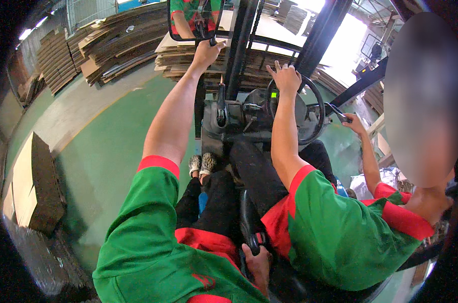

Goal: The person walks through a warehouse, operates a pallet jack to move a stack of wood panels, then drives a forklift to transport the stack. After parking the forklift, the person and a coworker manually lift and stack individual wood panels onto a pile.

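Observation:
My left arm stretches forward, and my left hand (207, 54) is closed around the short stem below a rear-view mirror (193, 22). Down between the two bodies, my right hand (257, 262) is wrapped around a black part just below a seat-belt buckle (259, 238) with a red button. A co-worker sits close on my right in a forklift seat. Their left hand (286, 79) rests on the steering wheel (320, 118) with fingers spread. Their right hand (355, 123) holds a black-handled lever (340, 114).
Dark mast rails (243, 48) rise ahead. A dashboard (226, 123) carries a black lever (221, 103). Stacked flat cardboard (123, 45) lies along the far left, with another cardboard stack (34, 187) on the near left. Green floor (102, 146) stretches between them.

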Available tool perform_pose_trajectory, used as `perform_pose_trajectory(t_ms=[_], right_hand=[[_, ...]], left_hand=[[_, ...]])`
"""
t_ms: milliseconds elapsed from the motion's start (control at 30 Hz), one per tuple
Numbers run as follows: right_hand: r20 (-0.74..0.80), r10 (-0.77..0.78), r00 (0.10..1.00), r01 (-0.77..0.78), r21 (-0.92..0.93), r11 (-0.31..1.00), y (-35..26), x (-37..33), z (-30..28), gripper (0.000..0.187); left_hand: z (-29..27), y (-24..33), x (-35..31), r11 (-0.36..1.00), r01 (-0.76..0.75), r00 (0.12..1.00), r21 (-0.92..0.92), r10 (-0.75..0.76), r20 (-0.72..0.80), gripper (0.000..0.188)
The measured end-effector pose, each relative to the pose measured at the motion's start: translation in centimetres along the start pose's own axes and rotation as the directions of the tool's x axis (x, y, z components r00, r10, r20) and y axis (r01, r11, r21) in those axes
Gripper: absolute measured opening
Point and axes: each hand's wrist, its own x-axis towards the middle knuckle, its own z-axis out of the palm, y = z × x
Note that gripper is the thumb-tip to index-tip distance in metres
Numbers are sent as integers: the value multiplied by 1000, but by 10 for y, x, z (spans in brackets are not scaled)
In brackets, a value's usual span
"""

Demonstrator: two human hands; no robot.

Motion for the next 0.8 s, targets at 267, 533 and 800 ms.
perform_pose_trajectory(t_ms=[267, 533, 800], right_hand=[[23, -9, 1000, 9, 7, 1000, -34, 46, 5, 57], [-4, 31, 1000, -31, 19, 999, -73, 92, 14, 57], [-5, 106, 994, -105, 53, 993, -109, 120, 29, 58]], left_hand=[[2, -22, 36, 1000, -23, 999, 18, 23, -24, 35], [-6, -59, 78, 992, 124, 992, -26, -123, 21, 33], [-18, -104, 122, 978, 155, 988, -136, -153, 26, 28]])
